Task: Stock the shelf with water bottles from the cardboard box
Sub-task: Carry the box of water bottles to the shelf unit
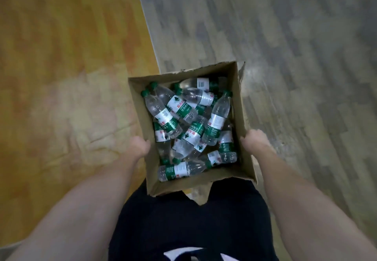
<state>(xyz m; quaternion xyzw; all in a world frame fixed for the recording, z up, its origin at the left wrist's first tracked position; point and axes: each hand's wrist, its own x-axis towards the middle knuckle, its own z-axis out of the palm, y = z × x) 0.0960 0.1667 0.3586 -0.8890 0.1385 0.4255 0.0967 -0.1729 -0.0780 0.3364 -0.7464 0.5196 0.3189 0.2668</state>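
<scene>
A: Water bottles [190,126], a loose heap of them, lie in the open cardboard box [243,138] that I carry in front of my body.

B: How do you hold it?

A: My left hand [138,145] is at the box's left wall and my right hand [255,139] at its right wall, both near the edge closest to me. The knuckles face up, and the fingers run down the outside of the card where I cannot see them. So I cannot tell how tightly either hand is curled on the box, only that each one is against its side.

B: And the bottles themselves?

A: Clear plastic, green caps, green and white labels with red lettering. They lie on their sides, crossed over one another at all angles. One bottle [180,171] lies across the near end, almost along the near wall. Another [218,121] leans along the right side with its cap pointing away from me.

B: What is the box like?

A: Plain brown card, top open, with ragged torn edges. A torn flap [201,196] hangs down at the near side, over my dark clothing [191,228].

B: What is under you?

A: Two kinds of floor. On my left it is orange wood floor [61,56]; on my right, grey plank floor [285,36]. The seam between them runs slantwise and passes behind the box's far left corner. Both floors look blurred.
</scene>
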